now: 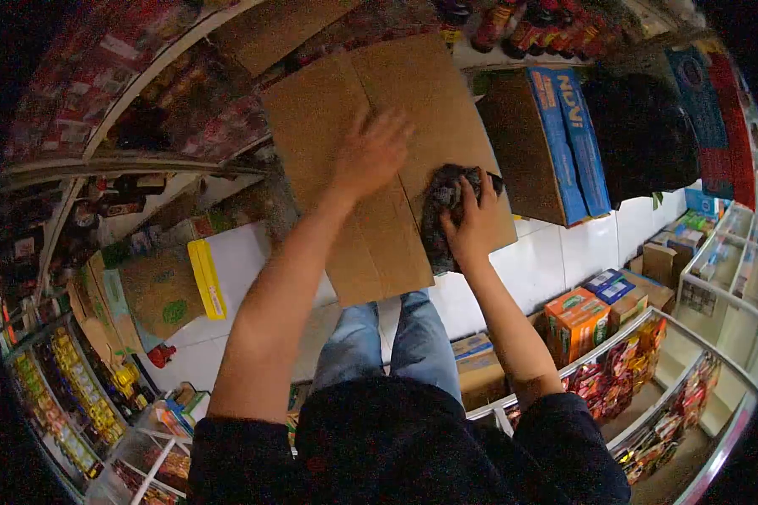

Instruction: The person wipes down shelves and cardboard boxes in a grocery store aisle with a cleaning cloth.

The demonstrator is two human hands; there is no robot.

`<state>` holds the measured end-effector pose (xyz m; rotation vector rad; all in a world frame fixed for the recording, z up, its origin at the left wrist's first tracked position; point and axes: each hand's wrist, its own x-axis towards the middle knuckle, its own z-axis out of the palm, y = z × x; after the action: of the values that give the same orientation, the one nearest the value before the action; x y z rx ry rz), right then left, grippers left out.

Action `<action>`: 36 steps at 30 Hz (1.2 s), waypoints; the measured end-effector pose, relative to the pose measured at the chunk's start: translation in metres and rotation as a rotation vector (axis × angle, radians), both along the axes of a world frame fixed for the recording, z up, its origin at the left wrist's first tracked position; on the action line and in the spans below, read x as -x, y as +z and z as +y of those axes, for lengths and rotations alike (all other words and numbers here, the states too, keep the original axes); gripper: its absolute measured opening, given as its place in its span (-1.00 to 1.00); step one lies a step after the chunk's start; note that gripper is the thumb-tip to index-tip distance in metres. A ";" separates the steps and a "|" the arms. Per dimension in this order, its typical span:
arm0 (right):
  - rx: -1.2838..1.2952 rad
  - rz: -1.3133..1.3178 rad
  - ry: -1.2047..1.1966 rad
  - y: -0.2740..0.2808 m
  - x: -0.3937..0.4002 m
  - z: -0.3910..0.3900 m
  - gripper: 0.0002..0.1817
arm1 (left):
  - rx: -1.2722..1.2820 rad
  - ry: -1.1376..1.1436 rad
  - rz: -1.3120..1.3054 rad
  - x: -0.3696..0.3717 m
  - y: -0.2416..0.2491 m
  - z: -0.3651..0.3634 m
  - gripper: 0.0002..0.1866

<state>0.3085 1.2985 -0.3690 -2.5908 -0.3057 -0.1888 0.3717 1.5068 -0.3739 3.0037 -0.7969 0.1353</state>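
The right hand's (472,220) fingers are spread and curved over a crumpled, dark bundle (443,210), thin and wrinkled like plastic or cloth, gripping its top. The left hand (374,151) is blurred by motion, its fingers loosely apart and grasping nothing visible; whether they touch the cardboard below cannot be told. The bundle sits on the near right part of a large brown cardboard box (312,109), flat and matte, with a straight seam running lengthwise between its panels. Bare forearms lead back to black short sleeves, above faded blue denim jeans (354,341). Glossy white floor tiles (522,263) show beyond the box. To its right stands a carton with blue printed panels (571,143); to its left lies a carton with a bright yellow edge (206,279). Lower right, shiny, crinkled packets (619,379) fill a white-framed rack (665,394).
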 end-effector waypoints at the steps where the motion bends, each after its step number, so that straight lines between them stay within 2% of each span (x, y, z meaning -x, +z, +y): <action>1: 0.034 -0.021 -0.020 0.000 -0.002 0.003 -0.39 | 0.047 0.139 -0.065 -0.005 0.000 0.015 -0.49; 2: 0.035 -0.025 -0.011 0.000 -0.006 0.006 -0.39 | 0.094 0.278 -0.131 -0.008 -0.001 0.026 -0.49; 5: 0.105 -0.040 0.000 0.001 -0.018 0.016 -0.38 | 0.042 0.437 -0.085 0.006 -0.003 0.040 -0.48; 8: 0.065 0.052 0.038 0.005 -0.044 0.037 -0.30 | 0.051 0.497 0.037 0.009 0.004 0.039 -0.49; 12: 0.115 0.007 0.083 0.005 -0.081 0.063 -0.29 | -0.013 0.515 0.065 0.005 -0.003 0.040 -0.49; 15: 0.117 0.008 0.113 0.000 -0.103 0.082 -0.29 | 0.132 0.504 -0.019 0.003 -0.004 0.040 -0.49; 18: 0.147 0.000 0.182 -0.001 -0.124 0.095 -0.31 | 0.070 0.535 0.070 0.004 0.002 0.040 -0.48; 20: 0.160 -0.026 0.231 0.005 -0.134 0.101 -0.32 | 0.012 0.527 0.237 0.002 0.005 0.041 -0.47; 22: 0.206 -0.015 0.321 0.021 -0.137 0.100 -0.39 | 0.033 0.520 0.191 0.001 -0.002 0.043 -0.47; 25: 0.080 0.075 0.389 0.011 -0.127 0.077 -0.44 | 0.104 0.498 0.115 0.004 -0.007 0.044 -0.48; 29: 0.099 0.185 0.430 0.016 -0.073 0.025 -0.49 | 0.141 0.502 0.096 0.004 -0.014 0.044 -0.46; 31: -0.072 0.285 0.360 -0.001 -0.040 -0.005 -0.52 | 0.171 0.511 0.089 0.004 -0.017 0.044 -0.46; 36: -0.104 0.277 0.435 0.012 0.008 -0.033 -0.49 | 0.139 0.495 0.069 0.002 -0.015 0.043 -0.45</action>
<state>0.3006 1.2652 -0.3575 -2.3419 -0.7199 0.2974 0.3695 1.5501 -0.3890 2.9806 -0.0228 0.0914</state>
